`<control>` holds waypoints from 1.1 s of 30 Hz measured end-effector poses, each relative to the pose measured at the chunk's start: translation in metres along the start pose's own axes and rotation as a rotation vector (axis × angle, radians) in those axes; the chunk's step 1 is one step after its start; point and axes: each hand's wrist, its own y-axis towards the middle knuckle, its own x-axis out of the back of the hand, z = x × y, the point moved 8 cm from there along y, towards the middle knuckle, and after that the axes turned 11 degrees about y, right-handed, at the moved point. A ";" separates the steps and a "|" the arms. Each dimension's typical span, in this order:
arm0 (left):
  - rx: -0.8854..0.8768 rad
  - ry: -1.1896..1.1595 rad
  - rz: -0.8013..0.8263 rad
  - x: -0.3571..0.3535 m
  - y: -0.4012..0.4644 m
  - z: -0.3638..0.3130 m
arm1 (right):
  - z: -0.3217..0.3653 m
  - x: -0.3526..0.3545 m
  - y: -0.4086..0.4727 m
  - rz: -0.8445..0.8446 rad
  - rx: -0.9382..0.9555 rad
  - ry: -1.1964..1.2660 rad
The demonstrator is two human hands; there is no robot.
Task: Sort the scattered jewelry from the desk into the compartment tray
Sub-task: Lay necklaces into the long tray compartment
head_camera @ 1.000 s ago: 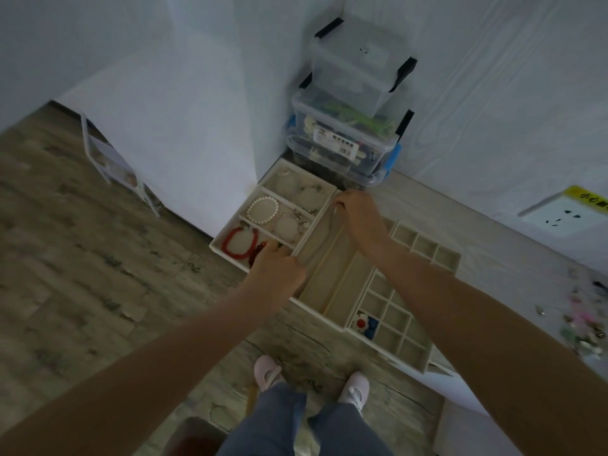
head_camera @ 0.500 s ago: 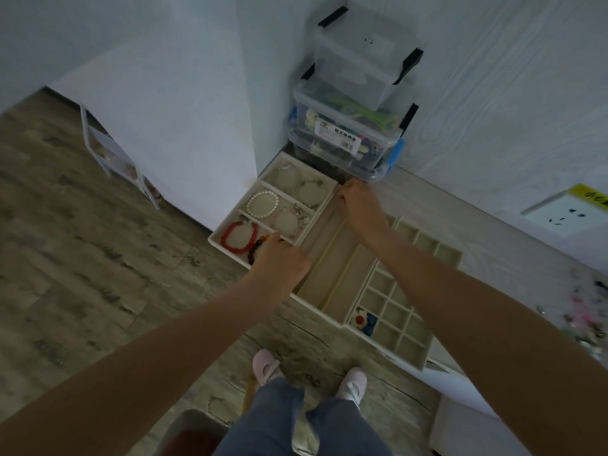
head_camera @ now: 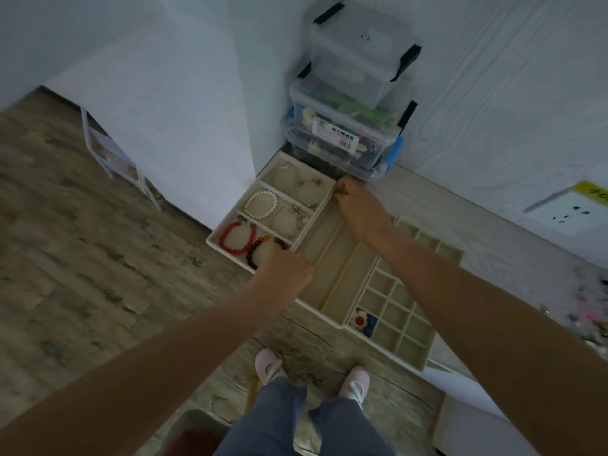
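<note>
A beige bracelet tray [head_camera: 217,236] juts over the desk's left corner, holding a white pearl bracelet [head_camera: 261,204], a red bead bracelet [head_camera: 235,240] and several silver ones. My left hand [head_camera: 284,273] grips the tray's near right corner. My right hand [head_camera: 357,205] grips its far right corner. To the right lie a long-slot tray [head_camera: 335,274] and a small-grid tray [head_camera: 404,320] with a red-and-white piece and a blue piece [head_camera: 363,320]. Scattered jewelry [head_camera: 592,311] lies at the desk's right edge.
Stacked clear storage boxes [head_camera: 348,126] stand against the wall right behind the bracelet tray. A wall socket [head_camera: 572,212] is at the right. Below are the wooden floor, my pink shoes [head_camera: 268,366] and a white rack [head_camera: 108,149] to the left.
Both hands have moved with the bracelet tray farther toward the back corner, close to the storage boxes. Their hold on the tray corners is the same.
</note>
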 end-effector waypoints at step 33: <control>-0.072 0.073 -0.226 -0.009 0.012 0.019 | -0.002 -0.018 -0.012 0.171 0.245 -0.668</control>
